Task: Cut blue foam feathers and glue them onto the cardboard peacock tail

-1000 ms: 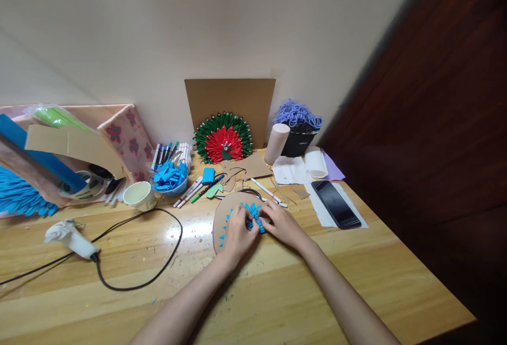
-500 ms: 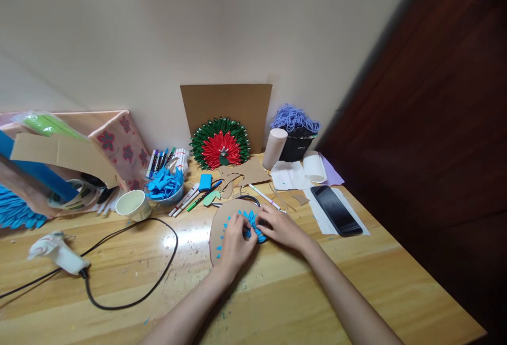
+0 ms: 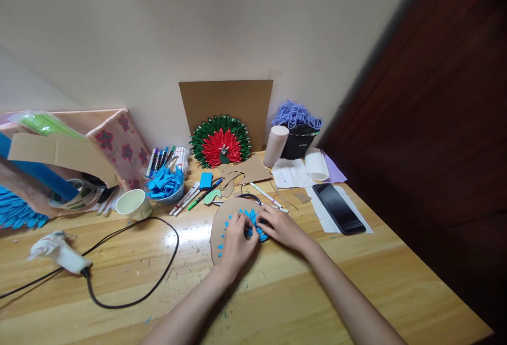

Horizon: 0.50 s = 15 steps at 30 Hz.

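A cardboard disc [image 3: 217,223] lies on the table, with blue petals [image 3: 251,216] fixed to it in rings. Over its left part is my left hand [image 3: 240,239], thumb and fingers pinched together among the petals. My right hand [image 3: 280,225] comes in from the right, its fingertips also closed at the petals. The two hands nearly meet over the middle of the blue pieces. What sits between the fingertips, probably a petal, is too small and covered to make out. Part of the disc is hidden beneath my hands.
A glue gun [image 3: 59,252] with a looping black cord lies left. Behind are a paper cup [image 3: 133,205], a bowl of blue pieces [image 3: 165,184], markers [image 3: 186,199] and a red-green peacock [image 3: 222,144] against cardboard. A tumbler [image 3: 276,147] and a phone [image 3: 338,208] stand and lie to the right.
Both hands stay pinched at the blue petals, with hardly any movement. The whole view has shifted slightly.
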Available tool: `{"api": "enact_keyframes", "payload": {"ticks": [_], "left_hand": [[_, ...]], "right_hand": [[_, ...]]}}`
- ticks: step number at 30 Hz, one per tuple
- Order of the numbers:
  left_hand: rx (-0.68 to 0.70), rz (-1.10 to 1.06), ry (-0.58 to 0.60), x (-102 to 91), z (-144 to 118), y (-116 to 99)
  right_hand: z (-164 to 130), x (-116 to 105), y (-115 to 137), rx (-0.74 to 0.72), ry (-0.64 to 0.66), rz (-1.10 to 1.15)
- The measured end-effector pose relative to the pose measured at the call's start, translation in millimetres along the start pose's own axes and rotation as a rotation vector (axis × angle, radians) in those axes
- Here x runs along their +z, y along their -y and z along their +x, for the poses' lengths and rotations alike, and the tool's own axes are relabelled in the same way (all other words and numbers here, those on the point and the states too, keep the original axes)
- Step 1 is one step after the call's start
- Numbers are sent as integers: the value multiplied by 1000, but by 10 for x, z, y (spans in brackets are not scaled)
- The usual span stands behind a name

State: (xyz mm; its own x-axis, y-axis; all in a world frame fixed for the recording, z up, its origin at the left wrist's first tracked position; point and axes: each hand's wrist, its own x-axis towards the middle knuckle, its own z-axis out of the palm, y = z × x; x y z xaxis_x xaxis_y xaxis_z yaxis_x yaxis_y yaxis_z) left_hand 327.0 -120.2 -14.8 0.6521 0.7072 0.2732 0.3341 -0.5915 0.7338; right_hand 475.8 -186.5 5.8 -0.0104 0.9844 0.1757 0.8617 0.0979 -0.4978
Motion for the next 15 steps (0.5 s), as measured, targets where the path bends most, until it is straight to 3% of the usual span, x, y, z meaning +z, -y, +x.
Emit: {"api": "enact_keyframes", "payload": {"ticks": [15], "left_hand": [[62, -35, 50, -73, -5, -96]], "right_hand": [[-128, -115, -187, 145, -178, 185]]}}
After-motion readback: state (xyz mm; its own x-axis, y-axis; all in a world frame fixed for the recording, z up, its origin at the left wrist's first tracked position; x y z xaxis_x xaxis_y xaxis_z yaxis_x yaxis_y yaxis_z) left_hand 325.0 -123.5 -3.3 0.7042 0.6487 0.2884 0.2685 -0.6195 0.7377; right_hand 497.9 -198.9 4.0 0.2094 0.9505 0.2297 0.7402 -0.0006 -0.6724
